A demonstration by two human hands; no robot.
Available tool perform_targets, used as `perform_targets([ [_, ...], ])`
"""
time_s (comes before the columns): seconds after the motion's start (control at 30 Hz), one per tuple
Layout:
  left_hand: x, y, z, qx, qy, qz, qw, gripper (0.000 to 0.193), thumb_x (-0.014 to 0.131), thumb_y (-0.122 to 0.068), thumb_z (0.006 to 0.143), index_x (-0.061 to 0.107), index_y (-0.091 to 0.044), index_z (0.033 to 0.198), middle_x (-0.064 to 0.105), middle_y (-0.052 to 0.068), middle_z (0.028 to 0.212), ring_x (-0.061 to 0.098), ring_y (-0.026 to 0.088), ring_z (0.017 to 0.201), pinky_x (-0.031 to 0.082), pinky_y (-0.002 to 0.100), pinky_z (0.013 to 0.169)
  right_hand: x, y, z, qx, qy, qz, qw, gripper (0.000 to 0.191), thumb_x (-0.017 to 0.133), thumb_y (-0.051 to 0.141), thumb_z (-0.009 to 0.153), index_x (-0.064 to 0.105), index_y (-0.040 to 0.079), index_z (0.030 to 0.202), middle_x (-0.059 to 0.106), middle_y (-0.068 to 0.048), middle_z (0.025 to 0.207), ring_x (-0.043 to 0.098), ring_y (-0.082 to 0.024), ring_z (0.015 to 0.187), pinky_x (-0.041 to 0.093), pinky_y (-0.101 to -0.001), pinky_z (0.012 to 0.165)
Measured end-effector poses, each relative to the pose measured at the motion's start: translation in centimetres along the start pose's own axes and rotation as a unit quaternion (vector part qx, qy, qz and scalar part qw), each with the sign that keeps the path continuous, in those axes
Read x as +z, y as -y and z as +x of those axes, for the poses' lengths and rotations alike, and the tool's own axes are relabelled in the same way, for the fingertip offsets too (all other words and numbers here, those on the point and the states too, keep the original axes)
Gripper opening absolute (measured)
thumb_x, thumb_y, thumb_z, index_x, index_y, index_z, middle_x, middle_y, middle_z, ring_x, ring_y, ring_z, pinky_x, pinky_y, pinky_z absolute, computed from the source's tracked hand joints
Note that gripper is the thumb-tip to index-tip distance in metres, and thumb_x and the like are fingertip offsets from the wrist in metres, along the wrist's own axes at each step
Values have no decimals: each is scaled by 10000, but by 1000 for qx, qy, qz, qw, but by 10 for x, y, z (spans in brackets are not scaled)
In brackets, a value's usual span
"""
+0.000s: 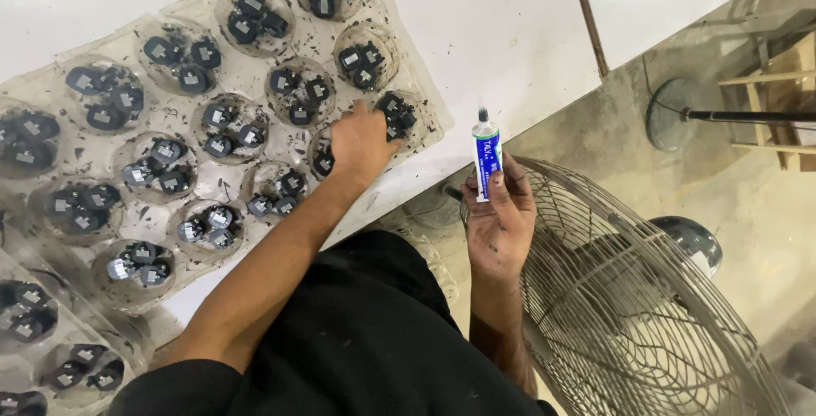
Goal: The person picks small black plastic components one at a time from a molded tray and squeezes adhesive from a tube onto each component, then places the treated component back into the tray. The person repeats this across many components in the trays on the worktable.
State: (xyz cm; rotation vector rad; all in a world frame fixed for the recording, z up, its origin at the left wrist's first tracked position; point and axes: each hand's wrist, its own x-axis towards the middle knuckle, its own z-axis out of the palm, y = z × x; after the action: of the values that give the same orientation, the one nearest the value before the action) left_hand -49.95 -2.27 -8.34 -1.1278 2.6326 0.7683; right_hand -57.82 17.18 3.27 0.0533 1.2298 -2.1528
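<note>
A clear tray (102, 67) of small black parts is touched by the left hand (361, 140); a glue tube (486, 154) is held upright in the right hand (500, 216).

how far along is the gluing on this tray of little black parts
Looks done: every visible cup of the clear tray holds small black parts. In hand: the right hand holds a small adhesive tube upright, off the tray; the left hand rests at the near-edge cups. Which parts already have glue cannot be told.

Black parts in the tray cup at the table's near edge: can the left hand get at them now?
Probably yes. The left hand already rests on the clear tray beside those black parts, nothing covering them. The right hand holds a glue tube off to the side.
</note>
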Motion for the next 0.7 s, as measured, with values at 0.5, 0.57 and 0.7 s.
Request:
perform_targets([
  [0.5, -130, 22, -118, 112, -124, -731, 661, 466, 703, 224, 906, 631, -29, 1290, 647, 66, 1440, 560, 55, 1018, 579, 273, 956, 42, 16, -11, -168, 123, -110, 972, 259, 713, -8, 1014, 636, -67, 1255, 664, -154, 1239, 682, -207, 1105, 586, -367, 1014],
  [0.57, -147, 22, -134, 93, -132, -707, 688, 517, 722, 235, 868, 641, 2, 1322, 649, 75, 1363, 608, 85, 1067, 581, 276, 945, 50, 24, -19, -222, 130, -155, 954, 302, 766, -54, 951, 659, -79, 1232, 675, -164, 1144, 694, -205, 1006, 578, -308, 894],
  [0.7, -174, 11, -161, 48, -145, -729, 667, 531, 707, 225, 790, 625, -16, 1256, 655, 23, 1297, 655, 65, 1068, 627, 271, 885, 62, 32, -40, -347, 124, -241, 898, 358, 849, -55, 847, 674, -35, 1159, 702, -169, 1096, 708, -230, 1027, 592, -297, 891],
])
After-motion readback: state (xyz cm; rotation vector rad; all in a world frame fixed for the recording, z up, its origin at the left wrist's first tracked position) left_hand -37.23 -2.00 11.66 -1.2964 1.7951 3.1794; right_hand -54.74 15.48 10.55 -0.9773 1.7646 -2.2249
